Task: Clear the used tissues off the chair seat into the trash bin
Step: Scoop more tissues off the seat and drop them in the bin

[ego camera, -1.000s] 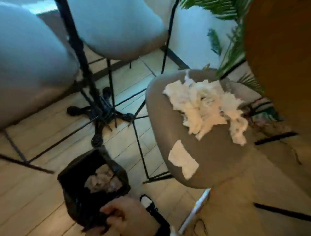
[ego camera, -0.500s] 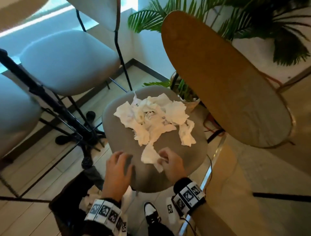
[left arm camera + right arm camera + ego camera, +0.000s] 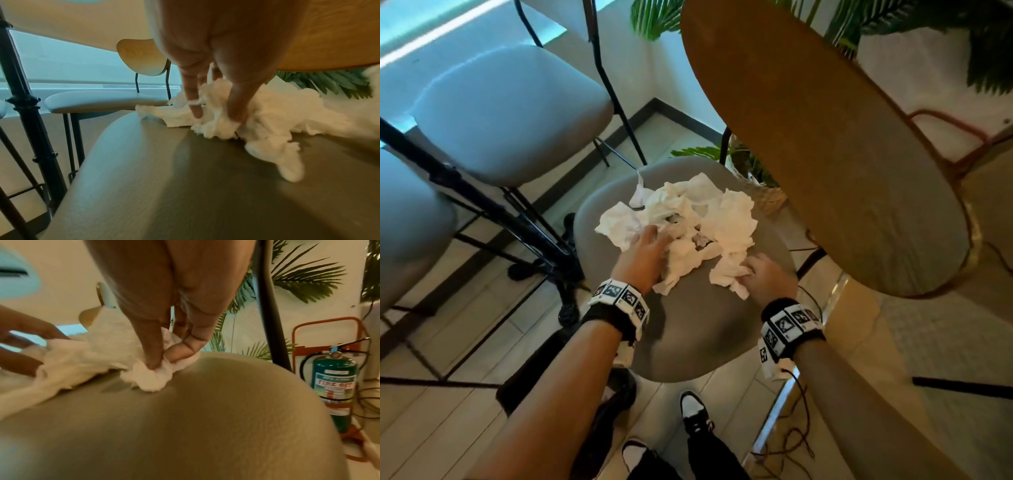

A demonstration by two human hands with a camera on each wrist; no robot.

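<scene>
A heap of crumpled white tissues [image 3: 688, 209] lies on the far half of the grey chair seat [image 3: 698, 335]. My left hand [image 3: 643, 250] is dug into the heap's near left side. In the left wrist view its thumb and fingers [image 3: 194, 107] curl round a wad of tissues [image 3: 277, 116]. My right hand [image 3: 760, 277] is at the heap's near right corner. It pinches one bunched tissue [image 3: 148, 379] between thumb and fingers, low on the seat [image 3: 205, 418]. The black-lined trash bin [image 3: 515, 394] stands on the floor at the lower left, mostly hidden by my left forearm.
The chair's wooden back [image 3: 825, 154] leans over the seat's right side. Two more grey chairs [image 3: 510, 113] and a black table leg [image 3: 482, 198] stand to the left. A potted palm [image 3: 750, 168] and a fire extinguisher [image 3: 333, 386] sit behind, with cables [image 3: 794, 438] on the floor.
My left hand came up from the bin to the seat's front edge, then pushed forward into the heap. My right hand took hold of a tissue and has shifted right with it.
</scene>
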